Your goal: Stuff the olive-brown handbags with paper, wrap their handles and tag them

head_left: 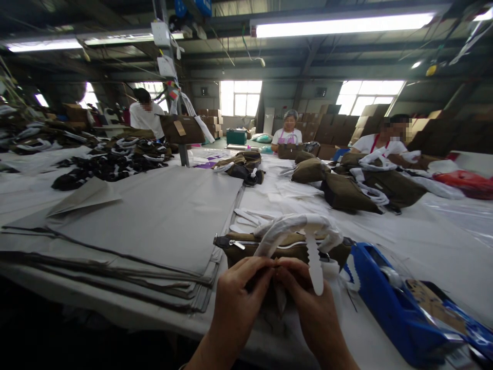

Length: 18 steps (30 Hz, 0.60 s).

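Observation:
A dark olive bag (239, 253) with a silver zipper stands upright at the table's front edge. Its handles (285, 226) are wrapped in white material, and a white notched strip (315, 259) hangs down from them. My left hand (241, 290) and my right hand (308, 293) meet at the front of the bag. The fingers of both are closed in a pinch, fingertips nearly touching. Whatever small thing lies between them is too hidden to make out.
A blue tape dispenser (396, 308) lies to the right. Grey sheets (165, 216) are stacked at left, with white notched strips (246, 218) behind the bag. More olive bags (346, 192), a dark pile (111, 159) and a metal post (184, 154) stand farther back. Three people work beyond.

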### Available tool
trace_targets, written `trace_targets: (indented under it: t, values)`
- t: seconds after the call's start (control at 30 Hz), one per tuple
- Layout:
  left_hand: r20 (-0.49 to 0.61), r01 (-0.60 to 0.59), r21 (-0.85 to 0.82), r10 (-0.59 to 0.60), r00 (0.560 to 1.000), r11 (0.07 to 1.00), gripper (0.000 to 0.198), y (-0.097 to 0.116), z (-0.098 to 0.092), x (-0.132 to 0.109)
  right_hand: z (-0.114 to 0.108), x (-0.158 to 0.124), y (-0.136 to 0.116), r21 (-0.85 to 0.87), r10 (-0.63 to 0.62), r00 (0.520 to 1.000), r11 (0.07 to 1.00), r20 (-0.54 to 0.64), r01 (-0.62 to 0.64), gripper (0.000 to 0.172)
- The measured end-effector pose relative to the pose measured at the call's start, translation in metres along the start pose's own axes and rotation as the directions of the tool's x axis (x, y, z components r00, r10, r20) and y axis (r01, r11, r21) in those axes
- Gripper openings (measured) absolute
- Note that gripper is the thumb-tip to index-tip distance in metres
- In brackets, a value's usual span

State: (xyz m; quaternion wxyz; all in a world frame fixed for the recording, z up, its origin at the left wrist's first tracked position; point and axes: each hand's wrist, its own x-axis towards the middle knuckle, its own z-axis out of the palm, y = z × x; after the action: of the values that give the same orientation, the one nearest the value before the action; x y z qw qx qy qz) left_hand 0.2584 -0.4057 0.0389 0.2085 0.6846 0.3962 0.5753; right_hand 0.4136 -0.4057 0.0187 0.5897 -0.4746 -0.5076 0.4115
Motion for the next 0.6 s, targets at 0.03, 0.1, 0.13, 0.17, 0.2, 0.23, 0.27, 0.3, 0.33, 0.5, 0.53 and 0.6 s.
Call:
trace_targets:
  t: [0.03, 0.1, 0.13, 0.17, 0.2, 0.23, 0.27, 0.3, 0.33, 0.5, 0.53, 0.6]
  values:
    - [-0.005, 0.015, 0.001, -0.015, 1.0, 1.0, 0.023, 0.0002, 0.0004, -0.0005, -0.0006, 0.0, 0.0015, 0.011, 0.012, 1.0, 1.0, 0.001, -0.012, 0.022]
    - [-0.015, 0.036, 0.004, -0.036, 0.999, 0.999, 0.022, 0.0006, 0.0013, -0.0009, -0.0017, 0.0002, 0.0041, 0.018, 0.023, 1.0, 1.0, 0.003, -0.023, 0.023]
    - [-0.017, 0.04, 0.005, -0.04, 0.999, 0.999, 0.021, 0.0008, 0.0017, -0.0008, -0.0021, 0.0004, 0.0048, 0.012, 0.021, 1.0, 1.0, 0.005, -0.021, 0.023]
    - [-0.014, 0.043, 0.005, -0.043, 0.999, 0.999, 0.021, 0.0009, 0.0021, -0.0006, -0.0023, 0.0005, 0.0052, 0.002, 0.015, 1.0, 1.0, 0.009, -0.015, 0.023]
    - [-0.01, 0.042, 0.005, -0.042, 0.999, 0.999, 0.021, 0.0009, 0.0024, -0.0004, -0.0024, 0.0006, 0.0052, -0.009, 0.008, 1.0, 1.0, 0.013, -0.007, 0.023]
    - [-0.007, 0.039, 0.005, -0.038, 0.999, 0.999, 0.021, 0.0009, 0.0025, -0.0003, -0.0024, 0.0006, 0.005, -0.02, 0.0, 1.0, 1.0, 0.017, 0.0, 0.023]
    - [-0.006, 0.034, 0.007, -0.034, 0.999, 0.999, 0.021, 0.0007, 0.0025, -0.0003, -0.0023, 0.0007, 0.0048, -0.032, -0.008, 1.0, 0.999, 0.02, 0.008, 0.023]
    - [-0.006, 0.029, 0.011, -0.029, 1.0, 1.0, 0.022, 0.0004, 0.0023, -0.0005, -0.0022, 0.0007, 0.0046, -0.045, -0.017, 1.0, 0.999, 0.024, 0.018, 0.022]
    - [-0.007, 0.025, 0.019, -0.025, 1.0, 1.0, 0.022, -0.0001, 0.0019, -0.0008, -0.0021, 0.0007, 0.0046, -0.059, -0.029, 0.999, 0.998, 0.028, 0.031, 0.021]
    - [-0.012, -0.017, 0.082, 0.018, 1.0, 0.996, 0.031, -0.0039, 0.0005, -0.0024, -0.0009, 0.001, 0.0039, -0.179, -0.233, 0.972, 0.956, 0.02, 0.233, 0.005]
    - [-0.015, -0.029, 0.089, 0.03, 0.999, 0.996, 0.033, -0.0047, 0.0006, -0.0027, -0.0005, 0.0009, 0.0028, -0.219, -0.297, 0.955, 0.93, 0.018, 0.294, 0.002]
    - [-0.022, -0.041, 0.099, 0.044, 0.999, 0.994, 0.035, -0.0058, 0.0013, -0.0035, 0.0002, 0.0007, -0.0001, -0.319, -0.42, 0.907, 0.857, 0.025, 0.405, 0.007]
